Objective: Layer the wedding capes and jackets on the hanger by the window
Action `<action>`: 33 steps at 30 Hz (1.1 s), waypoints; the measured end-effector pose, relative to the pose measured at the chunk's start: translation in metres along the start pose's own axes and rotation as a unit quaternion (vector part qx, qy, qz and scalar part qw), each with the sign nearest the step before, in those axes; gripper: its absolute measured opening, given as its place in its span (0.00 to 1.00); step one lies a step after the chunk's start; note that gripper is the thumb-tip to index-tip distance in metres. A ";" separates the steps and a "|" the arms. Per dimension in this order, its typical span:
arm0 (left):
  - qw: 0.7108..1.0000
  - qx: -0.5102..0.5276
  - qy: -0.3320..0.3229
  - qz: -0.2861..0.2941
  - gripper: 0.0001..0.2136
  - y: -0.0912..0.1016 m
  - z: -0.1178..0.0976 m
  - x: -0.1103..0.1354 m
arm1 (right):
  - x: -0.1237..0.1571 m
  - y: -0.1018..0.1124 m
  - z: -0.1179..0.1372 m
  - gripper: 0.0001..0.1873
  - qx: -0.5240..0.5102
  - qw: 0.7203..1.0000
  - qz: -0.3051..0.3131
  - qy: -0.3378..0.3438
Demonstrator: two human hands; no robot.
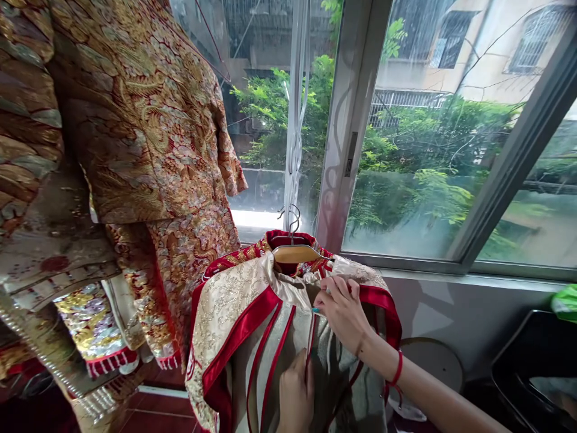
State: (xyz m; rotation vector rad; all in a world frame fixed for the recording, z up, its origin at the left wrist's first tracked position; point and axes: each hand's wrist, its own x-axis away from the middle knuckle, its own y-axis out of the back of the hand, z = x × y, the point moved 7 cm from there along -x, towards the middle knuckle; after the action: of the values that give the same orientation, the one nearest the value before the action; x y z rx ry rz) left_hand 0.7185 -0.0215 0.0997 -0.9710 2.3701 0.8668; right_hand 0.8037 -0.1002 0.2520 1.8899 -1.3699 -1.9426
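Note:
A cream embroidered garment [243, 288] with wide red satin trim and red-edged pale panels hangs on a hanger [288, 254] in front of me. The hanger has a light wooden middle and a metal hook. My right hand [342, 310] reaches in from the right, its fingers closed on the cloth at the neckline. Lower down, my left hand [296, 391] is closed around a red-edged strip of the same garment. Directly behind hangs a red garment [237, 260] with gold embroidery, largely covered.
Ornate gold and red brocade garments [148, 120] hang at the left. A window frame [345, 150] with a sill runs behind the hangers. A black chair [523, 361] and a bright green bag [565, 302] stand at the right. Dark red floor tiles [157, 415] show below.

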 end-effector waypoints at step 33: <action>0.989 -0.091 -0.102 -0.047 0.16 0.145 -0.006 -0.198 | -0.027 -0.032 -0.100 0.16 -0.167 0.978 0.064 -0.108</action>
State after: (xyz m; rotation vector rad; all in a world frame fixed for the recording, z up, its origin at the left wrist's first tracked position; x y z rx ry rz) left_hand 0.7415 0.1469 0.2763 -1.0030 2.0841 1.1037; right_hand 0.9099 -0.1150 0.2694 1.4431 -1.0916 -2.1969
